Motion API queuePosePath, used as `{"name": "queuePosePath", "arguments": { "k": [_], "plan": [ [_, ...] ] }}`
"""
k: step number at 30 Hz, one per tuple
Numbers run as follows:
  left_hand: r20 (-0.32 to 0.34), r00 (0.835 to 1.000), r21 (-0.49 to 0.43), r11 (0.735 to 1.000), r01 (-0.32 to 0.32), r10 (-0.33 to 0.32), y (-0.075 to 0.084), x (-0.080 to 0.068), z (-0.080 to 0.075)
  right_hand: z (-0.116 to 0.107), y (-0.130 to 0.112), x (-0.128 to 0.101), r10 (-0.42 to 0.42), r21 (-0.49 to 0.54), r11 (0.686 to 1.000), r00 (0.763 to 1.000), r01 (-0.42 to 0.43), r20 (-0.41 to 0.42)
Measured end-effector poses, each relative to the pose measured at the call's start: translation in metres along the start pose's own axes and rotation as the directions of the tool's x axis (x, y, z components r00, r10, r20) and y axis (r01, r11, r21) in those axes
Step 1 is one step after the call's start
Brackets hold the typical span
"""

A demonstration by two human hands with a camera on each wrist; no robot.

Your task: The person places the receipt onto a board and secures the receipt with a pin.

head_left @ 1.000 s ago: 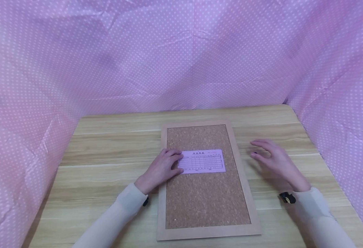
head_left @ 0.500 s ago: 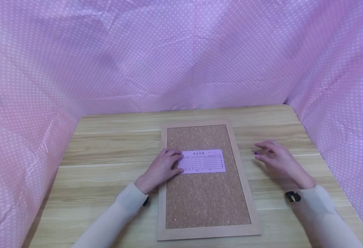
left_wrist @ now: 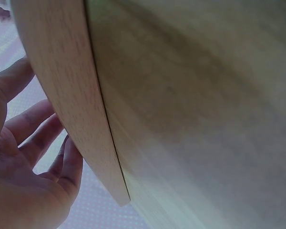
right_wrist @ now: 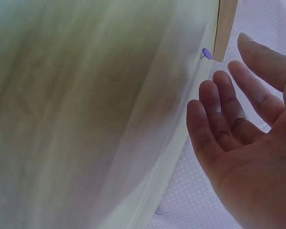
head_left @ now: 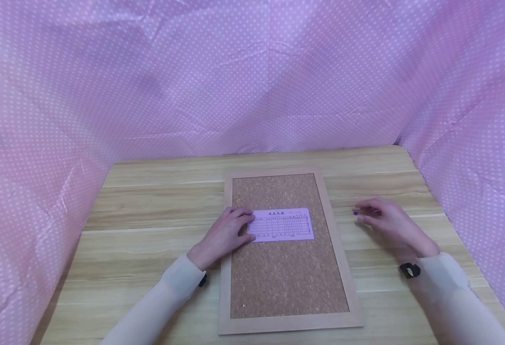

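Note:
A cork board [head_left: 287,273] in a light wooden frame lies flat at the middle of the wooden table [head_left: 148,211]. A pink printed slip [head_left: 283,224] rests on the cork. My left hand [head_left: 234,226] lies with its fingers flat on the slip's left end and over the frame's left rail. My right hand [head_left: 386,221] hovers low over the table to the right of the board, fingers relaxed and holding nothing. A small purple push pin [head_left: 355,212] lies just off its fingertips. In the right wrist view the pin [right_wrist: 206,53] sits apart from the open right hand [right_wrist: 238,124].
Pink dotted cloth [head_left: 252,86] walls in the table at the back and on both sides. The left wrist view shows the board's frame [left_wrist: 71,95] close up beside my left hand's fingers [left_wrist: 35,138]. Bare tabletop lies left and right of the board.
My right hand has drawn slightly back to the right and settled lower, leaving the purple pin showing at its fingertips. The left hand, the slip and the board have not moved.

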State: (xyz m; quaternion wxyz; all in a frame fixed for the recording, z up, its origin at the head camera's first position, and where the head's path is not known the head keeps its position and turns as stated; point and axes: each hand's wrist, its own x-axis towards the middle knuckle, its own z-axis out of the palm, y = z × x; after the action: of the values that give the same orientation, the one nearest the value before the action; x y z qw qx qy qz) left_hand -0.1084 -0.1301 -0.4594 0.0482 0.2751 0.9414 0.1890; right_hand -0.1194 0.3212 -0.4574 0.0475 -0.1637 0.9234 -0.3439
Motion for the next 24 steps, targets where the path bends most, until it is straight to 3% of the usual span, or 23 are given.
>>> {"name": "queuePosePath", "arguments": {
  "k": [12,18,24],
  "plan": [
    [0.01,1.0,0.009,1.0,0.007,-0.007,0.0,0.0,0.0,0.001,0.008,0.007,0.042,-0.018,0.999,0.998,-0.042,0.035],
    [0.006,1.0,0.008,1.0,0.003,-0.003,0.0,0.0,0.0,0.001,0.009,0.011,0.024,-0.017,1.0,0.998,-0.023,0.065],
    [0.002,1.0,0.012,1.0,-0.002,0.002,0.0,0.0,0.001,0.002,0.008,0.015,-0.022,-0.053,0.998,0.999,0.024,0.038]
  ]
}}
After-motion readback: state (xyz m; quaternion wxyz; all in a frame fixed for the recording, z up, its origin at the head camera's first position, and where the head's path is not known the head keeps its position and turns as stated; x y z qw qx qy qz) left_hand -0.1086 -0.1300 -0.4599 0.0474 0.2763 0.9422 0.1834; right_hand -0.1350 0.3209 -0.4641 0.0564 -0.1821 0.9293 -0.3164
